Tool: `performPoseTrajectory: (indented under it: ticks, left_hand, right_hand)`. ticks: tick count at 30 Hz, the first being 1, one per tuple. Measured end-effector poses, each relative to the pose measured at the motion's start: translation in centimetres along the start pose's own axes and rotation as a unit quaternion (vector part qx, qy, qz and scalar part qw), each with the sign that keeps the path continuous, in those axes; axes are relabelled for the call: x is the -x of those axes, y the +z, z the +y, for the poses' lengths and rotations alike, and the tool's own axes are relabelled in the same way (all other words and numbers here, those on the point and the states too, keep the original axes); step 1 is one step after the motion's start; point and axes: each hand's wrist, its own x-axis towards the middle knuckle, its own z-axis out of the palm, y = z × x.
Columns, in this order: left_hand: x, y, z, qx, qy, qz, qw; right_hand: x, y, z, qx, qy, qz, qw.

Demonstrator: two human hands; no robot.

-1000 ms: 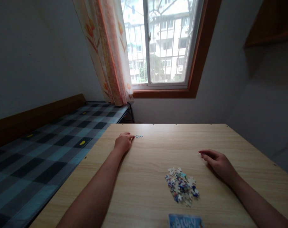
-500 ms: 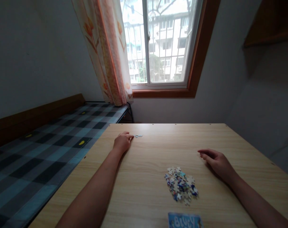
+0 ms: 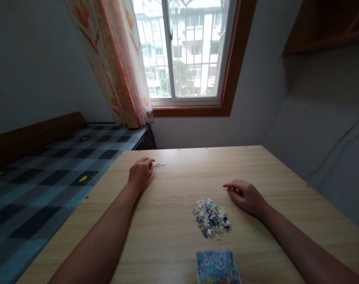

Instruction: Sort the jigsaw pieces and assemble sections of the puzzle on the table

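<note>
A wooden surface (image 3: 173, 189) stretches out beside a checked bed (image 3: 57, 189) on the left. At its near side lies a blue Bluey box (image 3: 217, 268), and just beyond that a heap of puzzle pieces (image 3: 210, 219). Far left, the left hand (image 3: 140, 172) rests beside the small puzzle cluster (image 3: 159, 165); I cannot tell its grip. The right hand (image 3: 246, 196), right of the heap, has a loose, parted grip.

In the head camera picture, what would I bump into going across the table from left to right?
Left hand → small cluster of puzzle pieces → big pile of puzzle pieces → right hand.
</note>
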Motion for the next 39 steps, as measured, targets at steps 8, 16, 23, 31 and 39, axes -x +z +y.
performPoseTrajectory:
  ticks: [8,16,23,31,39]
  left_hand:
    - [0.2,-2.2,6.0,0.057,0.171,-0.124,0.976]
    - [2.9,-3.7,13.6,0.158,0.251,-0.282,0.912]
    - [3.5,-3.4,14.4,0.276,0.269,-0.324,0.864]
    - [3.6,-2.7,13.9,0.318,0.267,-0.339,0.844]
    - [2.2,-1.9,10.9,0.229,0.231,-0.286,0.901]
  right_hand:
    - [0.0,0.9,-3.3,0.043,-0.168,-0.057,0.983]
    - [0.0,0.8,-3.3,0.047,-0.169,-0.052,0.983]
    - [-0.1,1.0,-2.3,0.054,-0.140,-0.030,0.988]
    - [0.0,1.2,-1.9,0.045,-0.133,-0.023,0.990]
    - [0.1,1.3,-1.6,0.036,-0.122,-0.025,0.992]
